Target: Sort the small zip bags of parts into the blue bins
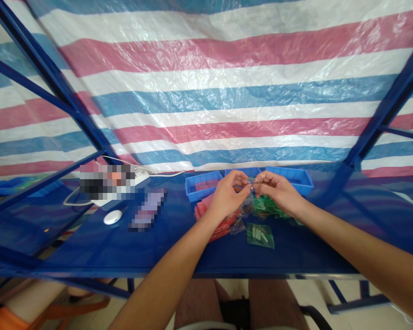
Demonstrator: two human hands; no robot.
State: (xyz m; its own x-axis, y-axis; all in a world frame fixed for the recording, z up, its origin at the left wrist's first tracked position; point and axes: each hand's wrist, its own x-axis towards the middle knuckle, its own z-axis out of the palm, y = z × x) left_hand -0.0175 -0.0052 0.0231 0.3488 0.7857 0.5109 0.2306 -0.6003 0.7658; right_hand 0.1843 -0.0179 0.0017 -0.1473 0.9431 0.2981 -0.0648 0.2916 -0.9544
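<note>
My left hand (pixel 232 191) and my right hand (pixel 274 187) meet above the middle of the table, fingertips pinched together. Between them is a small clear plastic bag (pixel 250 182); its contents are too small to make out. Beneath my left hand lies a heap of red plastic bags (pixel 217 224), with some clear bags (pixel 239 224) beside it. Green plastic bags (pixel 266 207) are piled under my right hand. One green bag (pixel 260 235) lies flat nearer the table edge, with several small pale pieces inside.
Three blue bins stand behind the hands: a left bin (pixel 203 185), a mostly hidden middle one (pixel 242 171) and a right bin (pixel 298 181). Leftward on the blue table (pixel 179 247) are a pixelated flat object (pixel 147 210), a white round case (pixel 113 217) and white cables (pixel 165 174). Another person's arm (pixel 36 300) shows lower left.
</note>
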